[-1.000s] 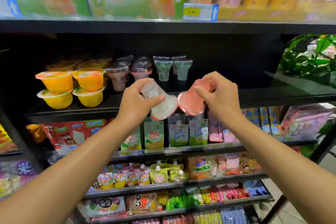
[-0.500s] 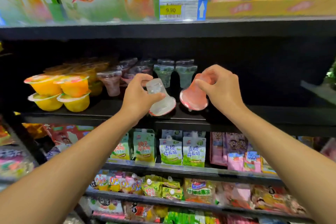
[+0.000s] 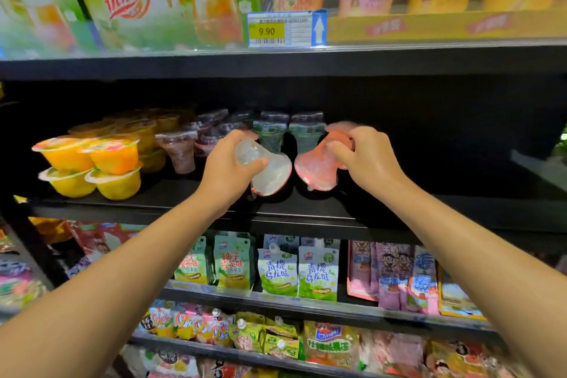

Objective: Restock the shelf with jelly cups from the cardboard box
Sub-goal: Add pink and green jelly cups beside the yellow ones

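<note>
My left hand (image 3: 225, 167) grips a clear white jelly cup (image 3: 270, 170), tilted with its wide lid end pointing down toward the black shelf (image 3: 184, 196). My right hand (image 3: 365, 159) holds a pink jelly cup (image 3: 316, 167), also tilted lid-down, just right of the white one. Both cups hover low over the shelf's front part, in front of two upright green jelly cups (image 3: 270, 135). Purple jelly cups (image 3: 181, 150) stand to the left. The cardboard box is out of view.
Stacked yellow fruit cups (image 3: 92, 166) fill the shelf's left end. The shelf's right part is dark and bare. Above hang drink cartons and a 9.90 price tag (image 3: 287, 28). Pouches (image 3: 279, 270) and snack packs line the lower shelves.
Both hands have moved forward and down toward the black shelf with their cups. The view has come closer to the shelf.
</note>
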Demonstrator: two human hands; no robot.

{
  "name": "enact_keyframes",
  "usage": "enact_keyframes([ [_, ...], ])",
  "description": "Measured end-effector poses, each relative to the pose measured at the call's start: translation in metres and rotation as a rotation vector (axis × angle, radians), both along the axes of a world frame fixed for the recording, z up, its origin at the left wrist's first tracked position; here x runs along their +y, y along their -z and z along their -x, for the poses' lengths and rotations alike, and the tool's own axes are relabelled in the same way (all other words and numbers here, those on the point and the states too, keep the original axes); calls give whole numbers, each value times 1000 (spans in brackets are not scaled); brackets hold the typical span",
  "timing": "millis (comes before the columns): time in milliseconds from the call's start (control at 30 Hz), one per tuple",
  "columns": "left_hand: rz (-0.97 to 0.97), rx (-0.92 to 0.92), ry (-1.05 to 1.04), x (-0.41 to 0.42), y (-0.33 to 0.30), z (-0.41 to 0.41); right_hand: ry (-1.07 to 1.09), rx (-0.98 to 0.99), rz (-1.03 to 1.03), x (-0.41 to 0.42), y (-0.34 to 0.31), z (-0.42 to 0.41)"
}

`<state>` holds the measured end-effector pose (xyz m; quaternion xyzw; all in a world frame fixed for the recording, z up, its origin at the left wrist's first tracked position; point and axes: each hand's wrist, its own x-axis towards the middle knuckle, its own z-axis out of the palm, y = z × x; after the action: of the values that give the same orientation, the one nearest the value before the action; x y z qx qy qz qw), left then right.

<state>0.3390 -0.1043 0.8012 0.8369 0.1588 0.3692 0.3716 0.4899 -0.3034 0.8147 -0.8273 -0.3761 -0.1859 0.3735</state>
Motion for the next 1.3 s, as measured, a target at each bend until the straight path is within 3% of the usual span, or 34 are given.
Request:
enact_keyframes([
  [133,7,-52,-40,0,1,1,-100,9,-65,-1,-5,8],
  [267,151,-96,-137,2,5,3,-118,226,-293,7,1,8],
  [500,810,-179,32,-4,7,11,-125,789,-783,24,11,38],
  [667,1345,-259,125,-8,2,21,-325,1225,-982,34,8,63],
  [800,1551,-267,158,-4,-2,26,-441,1491,-999,39,8,74],
  [900,1506,-153,168,0,-4,26,-466,1487,-860,45,13,76],
  [1167,1465,-151,317,6,2,28,-353,1235,-671,52,11,73],
  [1300,1396,-134,368,1,2,29,-345,1226,-651,56,13,75],
])
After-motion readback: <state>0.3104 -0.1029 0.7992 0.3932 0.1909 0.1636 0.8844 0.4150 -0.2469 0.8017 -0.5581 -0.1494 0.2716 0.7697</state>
